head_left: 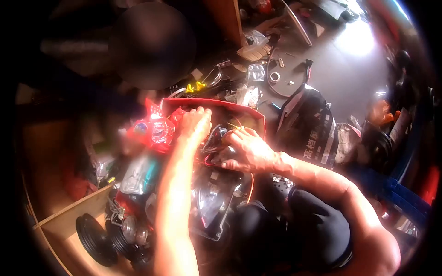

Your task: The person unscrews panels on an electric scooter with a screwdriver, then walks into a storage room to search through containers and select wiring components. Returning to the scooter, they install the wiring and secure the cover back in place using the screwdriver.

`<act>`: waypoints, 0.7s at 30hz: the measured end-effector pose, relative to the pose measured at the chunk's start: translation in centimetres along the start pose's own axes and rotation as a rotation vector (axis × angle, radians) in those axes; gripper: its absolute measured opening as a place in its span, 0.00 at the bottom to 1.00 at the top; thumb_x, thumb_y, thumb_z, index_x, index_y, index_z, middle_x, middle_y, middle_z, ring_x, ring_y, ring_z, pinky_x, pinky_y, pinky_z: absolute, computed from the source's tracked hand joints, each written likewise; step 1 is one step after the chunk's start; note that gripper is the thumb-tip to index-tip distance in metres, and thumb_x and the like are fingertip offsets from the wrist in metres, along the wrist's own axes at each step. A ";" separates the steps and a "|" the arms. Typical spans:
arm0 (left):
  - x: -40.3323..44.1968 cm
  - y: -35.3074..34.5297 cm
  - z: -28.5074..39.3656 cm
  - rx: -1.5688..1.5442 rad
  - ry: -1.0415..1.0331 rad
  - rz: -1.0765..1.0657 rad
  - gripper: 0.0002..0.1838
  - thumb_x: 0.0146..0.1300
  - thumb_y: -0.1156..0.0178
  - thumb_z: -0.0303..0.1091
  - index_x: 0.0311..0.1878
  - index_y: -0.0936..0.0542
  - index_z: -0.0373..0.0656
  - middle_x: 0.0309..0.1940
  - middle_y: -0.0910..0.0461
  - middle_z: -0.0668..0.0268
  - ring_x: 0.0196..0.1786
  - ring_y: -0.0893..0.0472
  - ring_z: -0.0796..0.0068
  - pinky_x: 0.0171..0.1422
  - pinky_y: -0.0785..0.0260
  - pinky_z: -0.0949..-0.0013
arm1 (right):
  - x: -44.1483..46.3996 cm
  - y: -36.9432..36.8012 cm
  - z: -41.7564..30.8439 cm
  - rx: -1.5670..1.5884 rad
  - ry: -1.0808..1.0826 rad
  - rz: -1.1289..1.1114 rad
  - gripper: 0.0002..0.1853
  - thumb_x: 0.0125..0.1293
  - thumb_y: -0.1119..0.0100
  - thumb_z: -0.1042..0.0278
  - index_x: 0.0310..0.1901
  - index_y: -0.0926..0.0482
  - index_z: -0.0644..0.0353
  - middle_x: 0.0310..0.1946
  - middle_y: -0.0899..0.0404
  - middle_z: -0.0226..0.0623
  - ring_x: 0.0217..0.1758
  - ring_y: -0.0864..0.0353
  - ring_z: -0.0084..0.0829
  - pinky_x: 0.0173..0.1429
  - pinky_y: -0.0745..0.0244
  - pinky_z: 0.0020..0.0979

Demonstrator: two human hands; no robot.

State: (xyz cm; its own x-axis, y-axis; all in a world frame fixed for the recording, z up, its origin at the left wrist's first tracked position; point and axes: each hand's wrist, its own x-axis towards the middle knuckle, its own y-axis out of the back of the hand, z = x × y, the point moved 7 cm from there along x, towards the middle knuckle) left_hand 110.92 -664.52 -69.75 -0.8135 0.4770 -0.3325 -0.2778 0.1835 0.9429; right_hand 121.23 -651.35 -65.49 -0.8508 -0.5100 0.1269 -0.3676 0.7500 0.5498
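A red-edged box (221, 102) lies in front of me, with dark cables (212, 141) inside it. My left hand (197, 123) reaches over its left part beside a crinkled red plastic bag (159, 131); its fingers are pressed together, and what they hold, if anything, is hidden. My right hand (244, 149) is inside the box on the right, its fingers curled around or against the dark cables, with the thumb pointing left. Just nearer to me than the box is a dark tray-like piece (225, 218) with clear plastic on it.
A wooden compartment (76, 207) with black round wheels (94, 239) stands at the lower left. A black printed bag (311, 124) lies right of the box. Yellow clips (195, 87), a white ring (275, 77) and scattered scraps lie beyond. A blue frame (396, 188) is far right.
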 end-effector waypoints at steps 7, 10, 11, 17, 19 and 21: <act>-6.3 3.7 -4.1 -1.217 0.394 0.180 0.18 0.57 0.33 0.27 0.51 0.18 0.36 0.33 0.16 0.66 0.33 0.20 0.79 0.36 0.27 0.74 | 1.9 1.0 0.7 -0.034 -0.029 0.193 0.19 0.65 0.37 0.59 0.52 0.23 0.63 0.54 0.23 0.47 0.65 0.29 0.47 0.71 0.41 0.52; -10.3 5.8 -4.2 -1.583 0.499 0.263 0.17 0.58 0.33 0.26 0.51 0.19 0.36 0.33 0.17 0.69 0.31 0.21 0.83 0.33 0.30 0.79 | 4.1 3.5 -1.1 0.235 -0.068 0.349 0.22 0.60 0.35 0.72 0.57 0.26 0.66 0.55 0.23 0.50 0.65 0.28 0.50 0.69 0.33 0.44; -11.4 5.8 -4.2 -1.675 0.476 0.295 0.18 0.58 0.32 0.25 0.52 0.20 0.35 0.35 0.16 0.68 0.33 0.20 0.82 0.34 0.30 0.79 | 4.9 3.6 -2.2 0.282 -0.053 0.314 0.24 0.61 0.35 0.71 0.58 0.26 0.66 0.56 0.24 0.50 0.65 0.28 0.51 0.68 0.32 0.44; -14.5 8.0 -2.2 -1.700 0.391 0.388 0.19 0.58 0.32 0.24 0.54 0.21 0.33 0.38 0.16 0.65 0.35 0.19 0.81 0.38 0.28 0.78 | 7.7 1.2 -4.8 0.580 -0.003 -0.073 0.29 0.63 0.33 0.68 0.65 0.30 0.62 0.61 0.27 0.50 0.65 0.26 0.50 0.64 0.28 0.43; -15.1 10.1 -1.3 -1.580 0.351 0.388 0.19 0.58 0.30 0.24 0.54 0.21 0.34 0.41 0.16 0.64 0.39 0.19 0.80 0.43 0.27 0.77 | 7.3 1.6 -5.7 0.505 0.084 -0.033 0.24 0.65 0.35 0.68 0.62 0.27 0.63 0.56 0.24 0.51 0.61 0.24 0.51 0.61 0.27 0.43; -15.8 12.8 -0.5 -1.237 0.302 0.486 0.18 0.57 0.31 0.21 0.51 0.21 0.34 0.40 0.18 0.65 0.40 0.19 0.77 0.45 0.26 0.73 | 7.5 1.6 -6.7 0.455 0.189 0.030 0.19 0.66 0.37 0.70 0.57 0.25 0.63 0.50 0.22 0.49 0.56 0.22 0.52 0.58 0.26 0.43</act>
State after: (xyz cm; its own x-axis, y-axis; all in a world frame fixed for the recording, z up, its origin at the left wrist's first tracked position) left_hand 119.99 -670.15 -52.40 -0.9943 0.0377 -0.0999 -0.0760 -0.9070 0.4141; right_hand 116.75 -656.78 -58.12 -0.7962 -0.5209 0.3079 -0.5062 0.8521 0.1325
